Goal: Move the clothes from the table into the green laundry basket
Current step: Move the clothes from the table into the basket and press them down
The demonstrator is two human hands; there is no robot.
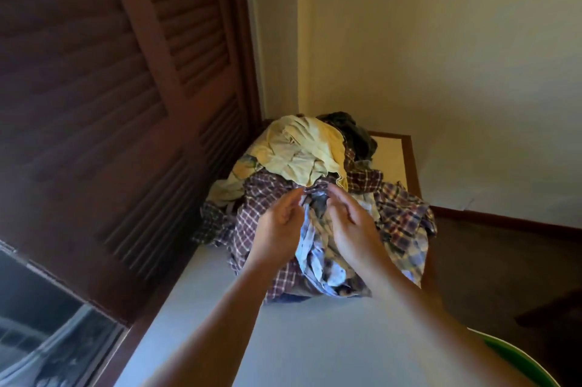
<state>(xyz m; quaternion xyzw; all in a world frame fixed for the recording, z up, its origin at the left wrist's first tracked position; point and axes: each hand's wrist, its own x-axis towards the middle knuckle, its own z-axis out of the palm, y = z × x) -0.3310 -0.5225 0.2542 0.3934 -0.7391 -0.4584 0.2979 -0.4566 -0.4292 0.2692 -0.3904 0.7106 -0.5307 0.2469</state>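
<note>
A heap of crumpled clothes (318, 197) sits at the far end of the white table (283, 339): a pale yellow garment (302, 150) on top, maroon and blue plaid shirts (403, 222) below, a dark piece behind. My left hand (277, 226) and my right hand (352, 226) reach side by side into the front of the heap, fingers pinching a light blue plaid garment (310, 248) between them. A sliver of the green laundry basket rim (522, 364) shows at the bottom right, mostly out of frame.
A dark louvred wooden door (110, 103) runs along the table's left side, with a window (37, 323) below it. A cream wall stands behind the heap. Dark floor (504, 276) lies to the right of the table.
</note>
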